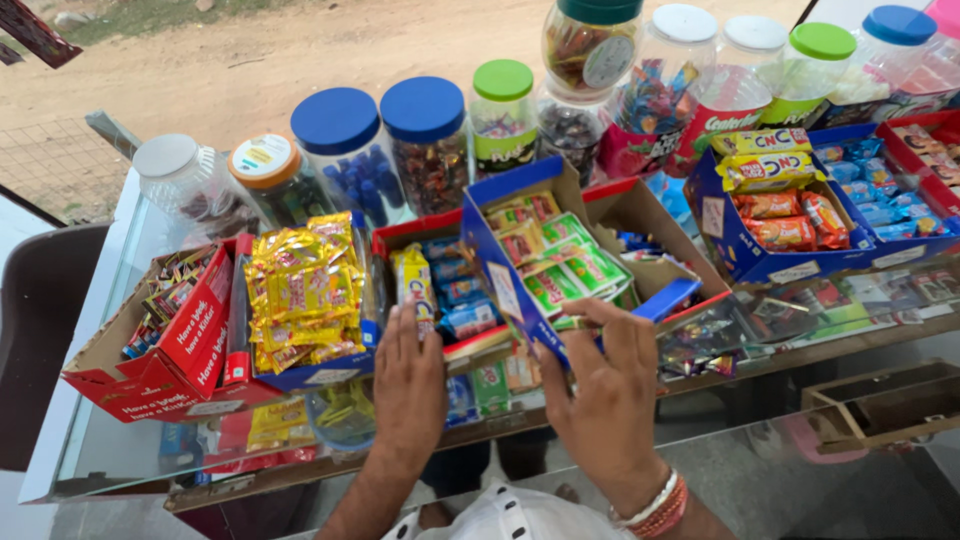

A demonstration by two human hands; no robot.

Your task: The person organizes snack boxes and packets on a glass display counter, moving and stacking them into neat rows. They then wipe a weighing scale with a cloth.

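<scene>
Blue cardboard display box [505, 275] tilted among the trays on the glass tabletop [100, 440], gripped at its near rim by right hand [600, 385]. Left hand [408, 375] flat, fingers released, touching neighbouring packets [462, 300]. Probably light, flimsy (loose packets may spill); best held low, both sides.

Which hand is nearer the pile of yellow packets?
Left. The left hand rests on the box edge just right of the yellow packets. The right hand is farther right, its fingers on the tilted blue box of green packets.
</scene>
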